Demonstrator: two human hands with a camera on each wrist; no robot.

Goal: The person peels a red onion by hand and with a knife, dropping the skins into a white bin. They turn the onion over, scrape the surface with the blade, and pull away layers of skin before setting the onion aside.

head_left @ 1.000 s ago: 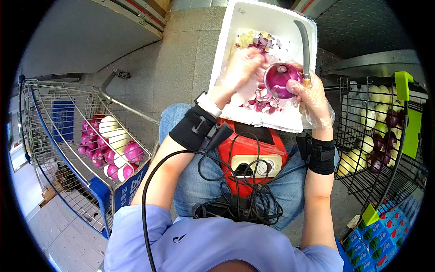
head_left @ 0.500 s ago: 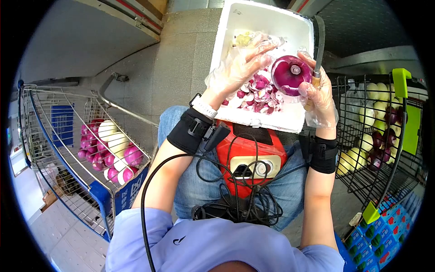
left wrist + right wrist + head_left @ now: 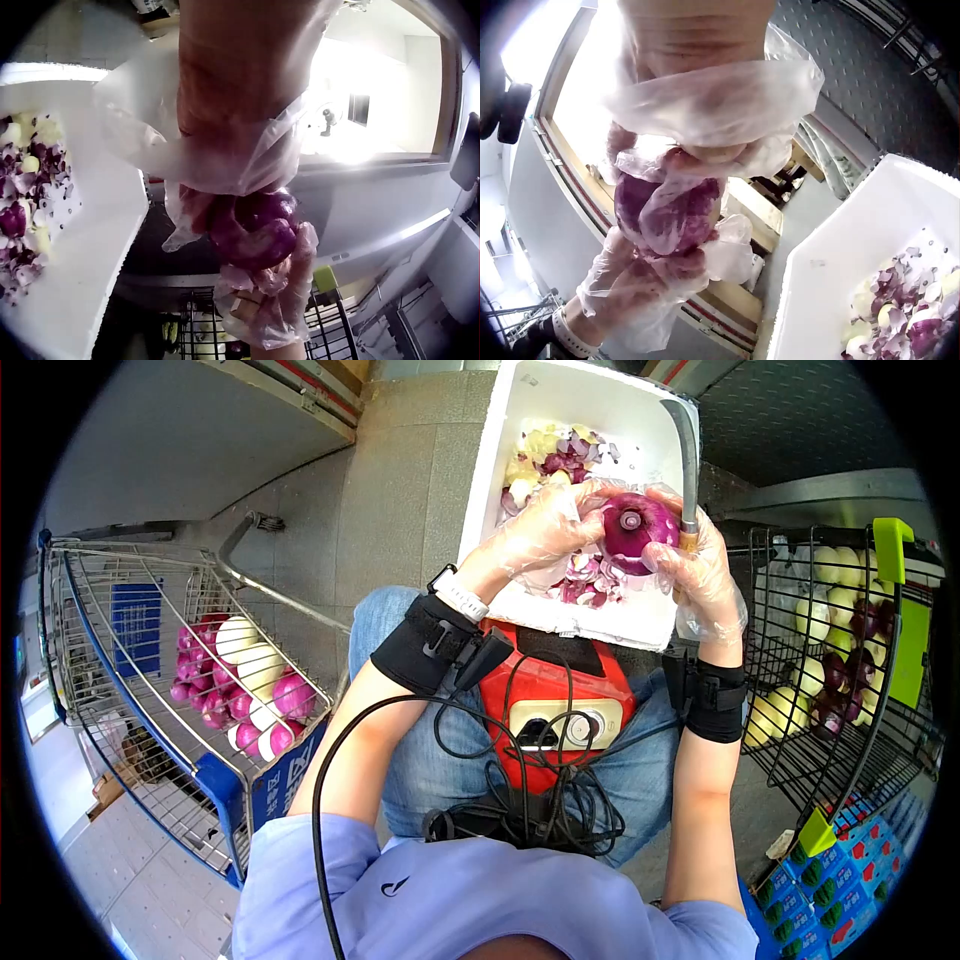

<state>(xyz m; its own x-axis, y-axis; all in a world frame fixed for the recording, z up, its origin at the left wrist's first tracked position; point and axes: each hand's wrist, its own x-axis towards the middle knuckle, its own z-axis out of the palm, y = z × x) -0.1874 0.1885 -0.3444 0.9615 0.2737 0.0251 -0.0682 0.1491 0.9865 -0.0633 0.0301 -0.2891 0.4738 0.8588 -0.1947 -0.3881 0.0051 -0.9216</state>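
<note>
A purple onion (image 3: pixel 638 532), its round end facing up, sits between both hands above a white foam box (image 3: pixel 482 510). The right hand (image 3: pixel 708 565), in a clear plastic glove, grips the onion's right side and also holds the wooden handle of a curved knife (image 3: pixel 684 450), blade pointing away. The gloved left hand (image 3: pixel 545 535) pinches at the onion's left side with curled fingers. In the left wrist view the onion (image 3: pixel 255 229) lies between the two hands; the right wrist view shows fingers over the onion (image 3: pixel 667 214).
Onion skins (image 3: pixel 590 580) lie in the box, with yellowish peelings at its far end. A wire cart (image 3: pixel 150 690) with purple and white onions stands left, and a black basket (image 3: pixel 850 760) with onions right. A red stool (image 3: pixel 560 660) with a device and cables is between the knees.
The left hand swung away from the onion with fingers spread, then came back to its left side. The onion and knife in the right hand shifted slightly right, then back left.
</note>
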